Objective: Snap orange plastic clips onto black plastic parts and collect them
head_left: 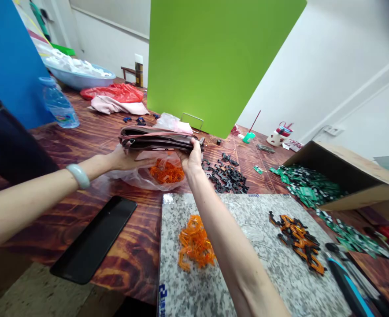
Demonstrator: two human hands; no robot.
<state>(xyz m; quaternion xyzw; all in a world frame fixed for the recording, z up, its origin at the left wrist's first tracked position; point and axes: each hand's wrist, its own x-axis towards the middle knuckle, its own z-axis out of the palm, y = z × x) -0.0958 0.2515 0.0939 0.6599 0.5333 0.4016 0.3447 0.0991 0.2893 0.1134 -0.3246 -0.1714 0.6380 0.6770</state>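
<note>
Both my hands hold a dark brown bag (159, 140) with a strap, lifted above the far middle of the wooden table. My left hand (124, 158) supports its left end from below, most of the fingers hidden behind it. At the right end, my right hand (191, 157) grips it with the thumb on top. Just beneath lies a clear plastic bag (131, 178) of orange plastic parts (168, 171). Right of it is a spread of black plastic parts (227, 176). A pile of orange parts (196, 242) lies on the speckled slab under my right forearm.
The speckled slab (257, 224) also bears orange-and-black pieces (300, 240). A cardboard box (356, 176) spills green circuit boards (308, 185) at right. A black phone (95, 240) lies at the near left. A water bottle (60, 105) and green panel (214, 57) stand behind.
</note>
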